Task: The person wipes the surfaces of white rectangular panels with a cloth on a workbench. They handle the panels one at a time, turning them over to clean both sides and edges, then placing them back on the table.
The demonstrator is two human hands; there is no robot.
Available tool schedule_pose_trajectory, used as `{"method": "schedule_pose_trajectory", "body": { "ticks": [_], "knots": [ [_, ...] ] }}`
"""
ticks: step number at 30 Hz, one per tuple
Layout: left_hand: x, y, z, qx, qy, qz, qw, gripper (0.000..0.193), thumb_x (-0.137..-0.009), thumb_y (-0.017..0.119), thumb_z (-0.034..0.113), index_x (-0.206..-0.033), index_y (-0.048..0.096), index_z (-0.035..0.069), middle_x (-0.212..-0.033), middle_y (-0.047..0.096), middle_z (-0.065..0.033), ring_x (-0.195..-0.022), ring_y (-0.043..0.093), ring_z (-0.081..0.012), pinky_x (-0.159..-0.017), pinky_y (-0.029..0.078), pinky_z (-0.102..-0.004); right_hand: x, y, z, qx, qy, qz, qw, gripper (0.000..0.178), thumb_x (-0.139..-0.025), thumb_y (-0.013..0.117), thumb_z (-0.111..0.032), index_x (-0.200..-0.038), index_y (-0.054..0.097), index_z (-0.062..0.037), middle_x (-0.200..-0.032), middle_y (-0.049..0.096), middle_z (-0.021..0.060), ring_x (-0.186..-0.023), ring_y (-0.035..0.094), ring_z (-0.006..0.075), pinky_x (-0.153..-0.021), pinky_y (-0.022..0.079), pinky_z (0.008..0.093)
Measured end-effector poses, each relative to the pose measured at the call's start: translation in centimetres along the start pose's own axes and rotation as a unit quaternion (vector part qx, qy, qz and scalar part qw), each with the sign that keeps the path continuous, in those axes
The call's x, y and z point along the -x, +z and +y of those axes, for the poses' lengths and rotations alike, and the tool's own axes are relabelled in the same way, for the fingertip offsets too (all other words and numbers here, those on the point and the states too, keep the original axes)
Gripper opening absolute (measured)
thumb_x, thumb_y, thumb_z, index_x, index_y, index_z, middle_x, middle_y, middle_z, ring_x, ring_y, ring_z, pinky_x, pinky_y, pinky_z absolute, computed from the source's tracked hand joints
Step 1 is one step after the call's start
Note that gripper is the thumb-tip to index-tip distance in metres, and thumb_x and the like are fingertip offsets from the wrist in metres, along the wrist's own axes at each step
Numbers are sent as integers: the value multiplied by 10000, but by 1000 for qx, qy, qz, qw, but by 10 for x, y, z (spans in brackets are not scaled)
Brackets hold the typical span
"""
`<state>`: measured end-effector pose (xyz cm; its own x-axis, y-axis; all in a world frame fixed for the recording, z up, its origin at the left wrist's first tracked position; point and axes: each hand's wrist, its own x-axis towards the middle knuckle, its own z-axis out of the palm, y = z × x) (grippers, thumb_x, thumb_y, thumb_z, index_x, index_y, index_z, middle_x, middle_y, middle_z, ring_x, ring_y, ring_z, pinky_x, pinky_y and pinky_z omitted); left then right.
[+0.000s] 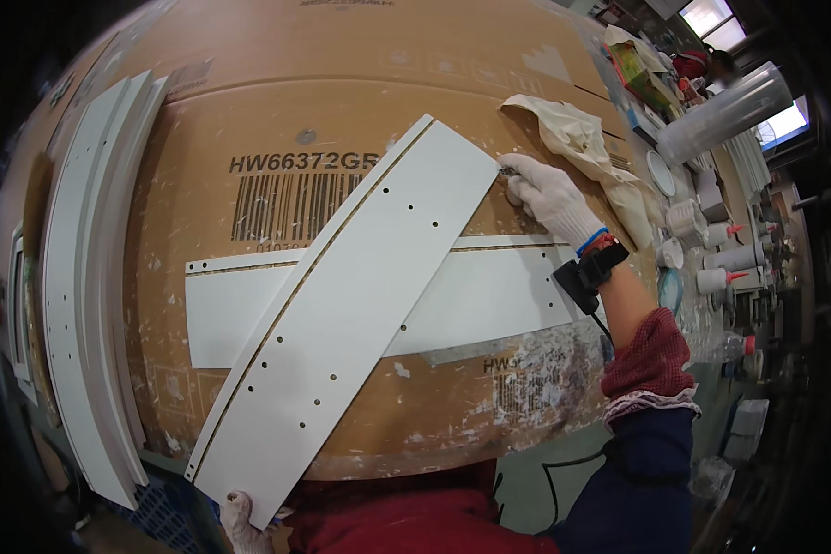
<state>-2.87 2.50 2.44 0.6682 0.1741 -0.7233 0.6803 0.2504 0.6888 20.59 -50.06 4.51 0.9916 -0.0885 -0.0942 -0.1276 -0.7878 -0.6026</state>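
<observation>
A long white board with drilled holes and a groove along one edge lies slantwise before me. At its near end my left hand, in a white knit glove, is closed on the edge, with the thumb on top. My right hand, also gloved, is at the far right corner. Its fingers are pinched together there, and a small dark thing shows at the tips, too small to name. Under the slanted board lies a second white board, also grooved and drilled, partly covered by the first.
Brown cardboard with glue or paint stains covers the table. Several long white boards are stacked at the left. Crumpled paper lies beyond my right hand. Along the right are white bottles with red tips, a clear roll and a plastic bottle.
</observation>
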Motion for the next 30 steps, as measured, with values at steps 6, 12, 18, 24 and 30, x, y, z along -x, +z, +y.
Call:
{"method": "schedule_pose_trajectory", "body": {
  "ticks": [6,12,18,24,30],
  "knots": [
    [2,5,-2,12,36,15,999,351,-948,548,340,-982,631,1,-787,675,-125,-563,610,-195,-472,452,-276,-7,0,-4,27,-3,13,1000,262,-923,457,-74,-1155,574,-34,-747,578,57,-694,542,142,-673,467,296],
    [0,0,-3,43,16,-14,999,345,-941,566,316,-1051,603,-9,-901,674,-141,-710,655,-235,-588,532,-322,-13,-1,4,31,65,63,995,284,-920,435,-99,-1161,578,-47,-782,590,44,-715,547,130,-678,468,282],
    [-3,-3,-7,69,21,-20,997,356,-920,600,304,-1089,583,-9,-936,669,-157,-735,663,-257,-623,559,-349,-4,1,-1,-39,-36,-3,999,298,-915,472,-90,-1203,538,-46,-807,618,72,-744,595,169,-682,479,312],
    [-3,-7,-10,69,9,-8,998,345,-928,585,315,-1061,592,-3,-905,676,-151,-673,656,-241,-578,545,-336,-9,10,1,166,-49,77,982,261,-916,483,-134,-1162,537,-69,-896,661,170,-837,631,345,-754,486,412],
    [-3,-3,-9,55,14,14,998,350,-932,580,338,-1039,602,5,-867,674,-146,-655,651,-236,-543,518,-315,-17,-4,-4,128,98,70,984,245,-934,487,-229,-1140,557,-118,-940,669,159,-937,625,337,-799,485,422]
  ]
}}
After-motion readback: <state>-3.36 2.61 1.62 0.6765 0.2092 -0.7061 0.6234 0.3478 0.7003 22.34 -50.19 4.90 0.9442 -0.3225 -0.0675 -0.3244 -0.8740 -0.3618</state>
